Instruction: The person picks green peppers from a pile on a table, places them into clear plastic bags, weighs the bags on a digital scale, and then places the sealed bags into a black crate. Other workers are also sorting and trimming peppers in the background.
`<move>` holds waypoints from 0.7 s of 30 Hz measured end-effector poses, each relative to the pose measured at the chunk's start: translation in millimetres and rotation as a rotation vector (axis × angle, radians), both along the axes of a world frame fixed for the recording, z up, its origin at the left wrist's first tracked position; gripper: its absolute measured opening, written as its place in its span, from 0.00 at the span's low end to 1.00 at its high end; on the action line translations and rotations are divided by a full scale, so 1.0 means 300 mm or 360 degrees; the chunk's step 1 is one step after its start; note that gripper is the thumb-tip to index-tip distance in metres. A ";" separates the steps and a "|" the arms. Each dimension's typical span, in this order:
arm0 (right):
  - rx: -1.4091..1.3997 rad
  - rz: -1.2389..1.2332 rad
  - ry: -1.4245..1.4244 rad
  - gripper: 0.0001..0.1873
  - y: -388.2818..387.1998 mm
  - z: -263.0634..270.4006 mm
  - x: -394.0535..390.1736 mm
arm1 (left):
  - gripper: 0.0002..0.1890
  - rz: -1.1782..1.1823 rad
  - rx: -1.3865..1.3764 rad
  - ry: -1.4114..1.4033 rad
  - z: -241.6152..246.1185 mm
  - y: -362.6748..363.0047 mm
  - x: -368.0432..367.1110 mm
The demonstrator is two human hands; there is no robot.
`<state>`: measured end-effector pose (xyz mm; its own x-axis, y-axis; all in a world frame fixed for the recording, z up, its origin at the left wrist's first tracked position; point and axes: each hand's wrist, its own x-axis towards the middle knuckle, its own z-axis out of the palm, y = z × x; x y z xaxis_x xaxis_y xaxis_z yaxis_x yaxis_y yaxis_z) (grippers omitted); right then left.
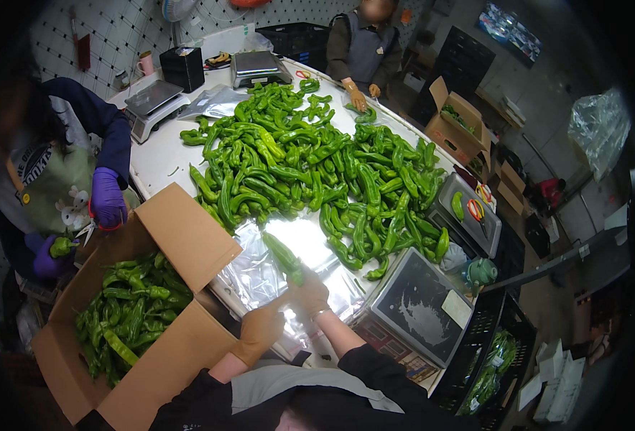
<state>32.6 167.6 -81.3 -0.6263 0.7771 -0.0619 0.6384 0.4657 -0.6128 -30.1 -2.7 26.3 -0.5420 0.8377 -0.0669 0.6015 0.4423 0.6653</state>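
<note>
In front of me, at the near edge of the white table [162,171], my gloved right hand [311,293] grips a long green pepper [281,253] over a stack of shiny clear plastic bags [253,275]. My left hand [262,328], in a tan glove, is just left of the right one, over the bags' near edge; glare and blur hide its fingertips, so I cannot tell if it holds anything. Beyond the bags lies a large heap of green peppers [296,161]. An open cardboard box [188,237] with more green peppers [134,307] stands to my left.
A weighing scale [420,307] stands close on my right; another scale [468,210] behind it bears scissors [477,211] and a pepper. At left, a co-worker's purple-gloved hand [107,196] holds scissors. Another person [368,48] works at the far side. Black crates [474,345] stand low right.
</note>
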 end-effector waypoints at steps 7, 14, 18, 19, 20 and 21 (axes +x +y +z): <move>-0.0254 -0.0046 0.0086 0.34 -0.028 0.078 -0.013 | 0.29 0.0253 0.0272 -0.0579 -0.058 0.001 -0.052; 0.0212 -0.0026 -0.0129 0.37 0.032 0.083 -0.051 | 0.20 0.0106 0.0262 -0.0464 0.055 0.005 -0.042; 0.0037 0.0018 -0.0243 0.37 0.037 0.118 -0.037 | 0.23 0.0164 0.0112 -0.0261 0.028 -0.021 -0.080; 0.0042 0.0058 -0.0203 0.37 0.040 0.086 -0.026 | 0.24 0.0213 0.0220 -0.0391 0.030 -0.019 -0.081; 0.0048 0.0096 -0.0163 0.37 0.044 0.063 -0.018 | 0.25 0.0260 0.0327 -0.0520 0.033 -0.017 -0.080; 0.0075 0.0058 -0.0150 0.37 0.035 0.073 -0.021 | 0.26 0.0316 0.0432 -0.0652 0.033 -0.020 -0.080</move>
